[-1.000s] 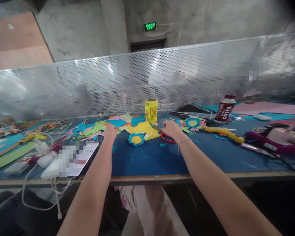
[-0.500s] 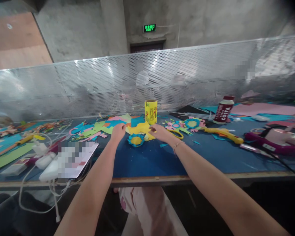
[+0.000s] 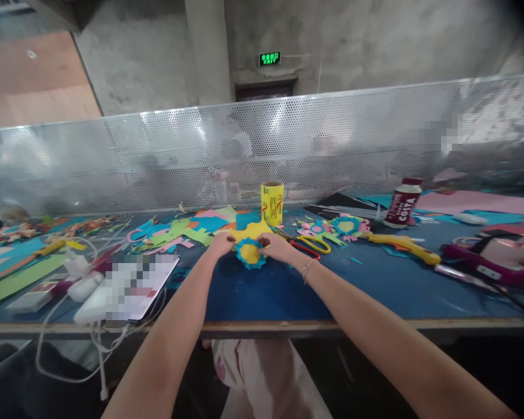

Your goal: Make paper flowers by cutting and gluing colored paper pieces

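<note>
We hold a paper flower (image 3: 250,254) between our left hand (image 3: 222,243) and right hand (image 3: 276,247), fingers pinching its edges, just near of the yellow roll (image 3: 272,203); scissors (image 3: 308,245) lie right.

Phone (image 3: 133,288) screen blurred out; paper flower (image 3: 250,254) edges hidden behind fingers (image 3: 265,241); bottle (image 3: 402,203) label unreadable.
</note>
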Demonstrator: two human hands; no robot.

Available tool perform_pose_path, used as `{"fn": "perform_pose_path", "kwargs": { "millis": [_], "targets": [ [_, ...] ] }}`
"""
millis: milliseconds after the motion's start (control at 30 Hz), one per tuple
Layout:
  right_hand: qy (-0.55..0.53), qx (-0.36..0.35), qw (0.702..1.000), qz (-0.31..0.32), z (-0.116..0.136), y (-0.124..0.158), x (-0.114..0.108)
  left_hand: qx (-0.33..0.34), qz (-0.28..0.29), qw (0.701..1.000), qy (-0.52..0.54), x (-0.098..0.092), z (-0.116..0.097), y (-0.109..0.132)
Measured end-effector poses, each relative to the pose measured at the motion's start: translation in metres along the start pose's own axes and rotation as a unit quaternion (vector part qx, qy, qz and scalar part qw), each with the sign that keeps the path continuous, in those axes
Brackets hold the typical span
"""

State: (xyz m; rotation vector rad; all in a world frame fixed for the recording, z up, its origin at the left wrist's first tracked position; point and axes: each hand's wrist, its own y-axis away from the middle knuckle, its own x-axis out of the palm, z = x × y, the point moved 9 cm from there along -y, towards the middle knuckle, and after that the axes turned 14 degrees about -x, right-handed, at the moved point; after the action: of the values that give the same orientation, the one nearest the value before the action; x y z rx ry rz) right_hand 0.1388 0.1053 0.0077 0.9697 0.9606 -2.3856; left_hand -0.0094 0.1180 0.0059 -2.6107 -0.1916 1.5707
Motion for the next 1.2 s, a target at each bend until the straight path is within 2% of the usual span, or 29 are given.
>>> {"fn": "perform_pose_path", "kwargs": {
  "millis": [133, 267, 333, 433, 533, 667, 767, 867, 933, 1033, 1100, 1200],
  "targets": [
    [0.014, 0.027, 1.000, -0.004, -0.003, 0.003, -0.007, -0.005, 0.041, 0.999, -0.024, 0.009, 0.000, 0.004],
    [0.063, 0.051, 0.997, 0.006, -0.004, 0.005, -0.010, -0.003, 0.057, 0.998, -0.023, 0.012, 0.000, 0.005],
    [0.086, 0.061, 0.994, -0.003, -0.004, 0.006, -0.015, 0.005, 0.040, 0.999, -0.034, 0.008, -0.001, 0.006],
    [0.104, 0.053, 0.993, -0.026, -0.002, 0.004, -0.023, 0.054, 0.001, 0.996, -0.072, 0.002, -0.009, 0.010],
    [0.116, 0.056, 0.991, -0.037, -0.003, 0.005, -0.029, 0.093, -0.011, 0.989, -0.113, 0.001, -0.017, 0.015],
    [0.116, 0.069, 0.990, -0.041, -0.005, 0.007, -0.034, 0.077, -0.032, 0.991, -0.107, -0.003, -0.016, 0.016],
    [0.111, 0.064, 0.991, -0.042, -0.003, 0.007, -0.034, 0.045, -0.044, 0.997, -0.037, -0.010, -0.010, 0.012],
    [0.105, 0.039, 0.993, -0.046, 0.002, 0.006, -0.032, -0.002, -0.055, 0.993, 0.104, -0.021, -0.003, 0.008],
    [0.087, 0.015, 0.995, -0.056, 0.007, 0.004, -0.030, -0.027, -0.038, 0.972, 0.229, -0.023, -0.001, 0.007],
    [0.031, -0.027, 0.996, -0.079, 0.012, 0.002, -0.027, -0.033, 0.021, 0.929, 0.369, -0.018, -0.009, 0.011],
    [-0.011, -0.052, 0.994, -0.095, 0.014, 0.001, -0.025, -0.025, 0.046, 0.917, 0.395, -0.015, -0.017, 0.016],
    [-0.045, -0.076, 0.990, -0.111, 0.015, 0.000, -0.024, -0.004, 0.059, 0.924, 0.377, -0.013, -0.030, 0.023]
  ]
}}
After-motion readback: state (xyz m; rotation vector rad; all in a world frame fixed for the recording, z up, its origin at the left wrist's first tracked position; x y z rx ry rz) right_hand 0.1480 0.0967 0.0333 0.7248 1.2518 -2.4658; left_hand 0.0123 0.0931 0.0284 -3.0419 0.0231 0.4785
